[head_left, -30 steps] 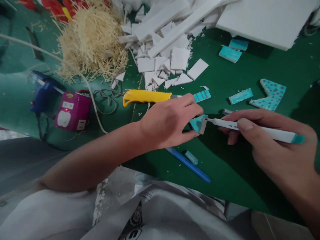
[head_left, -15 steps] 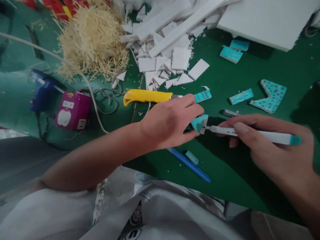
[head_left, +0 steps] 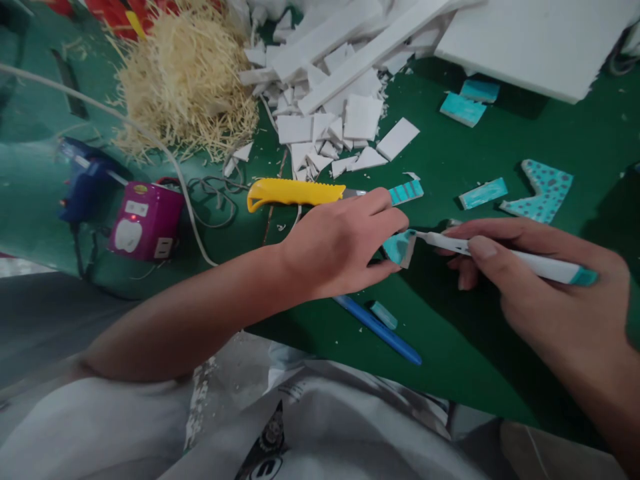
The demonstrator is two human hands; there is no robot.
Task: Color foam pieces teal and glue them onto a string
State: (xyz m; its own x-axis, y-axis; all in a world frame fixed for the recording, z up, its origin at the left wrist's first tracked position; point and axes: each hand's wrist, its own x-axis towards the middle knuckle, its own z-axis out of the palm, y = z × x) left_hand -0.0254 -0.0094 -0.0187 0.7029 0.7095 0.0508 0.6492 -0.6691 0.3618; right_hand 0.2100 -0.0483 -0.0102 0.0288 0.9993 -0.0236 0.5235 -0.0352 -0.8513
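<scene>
My left hand [head_left: 340,243] pinches a small foam piece [head_left: 399,247], teal on its top face and white at the edge, just above the green table [head_left: 450,333]. My right hand [head_left: 540,293] grips a white marker with a teal end [head_left: 520,260], its tip touching the upper right edge of the piece. A yellow utility knife [head_left: 295,193] lies just beyond my left hand. Under my left hand lie a blue pen [head_left: 377,330] and a small teal scrap [head_left: 384,315].
Painted teal foam bits [head_left: 483,193] and a dotted teal shape [head_left: 543,190] lie to the right. White foam offcuts [head_left: 340,113] and a large white board [head_left: 530,40] fill the back. A straw pile [head_left: 185,87], a purple device [head_left: 145,223] and a blue glue gun [head_left: 83,183] sit left.
The marker tip has shifted up along the foam piece's edge, from its lower right to its upper corner. My left hand has stayed still.
</scene>
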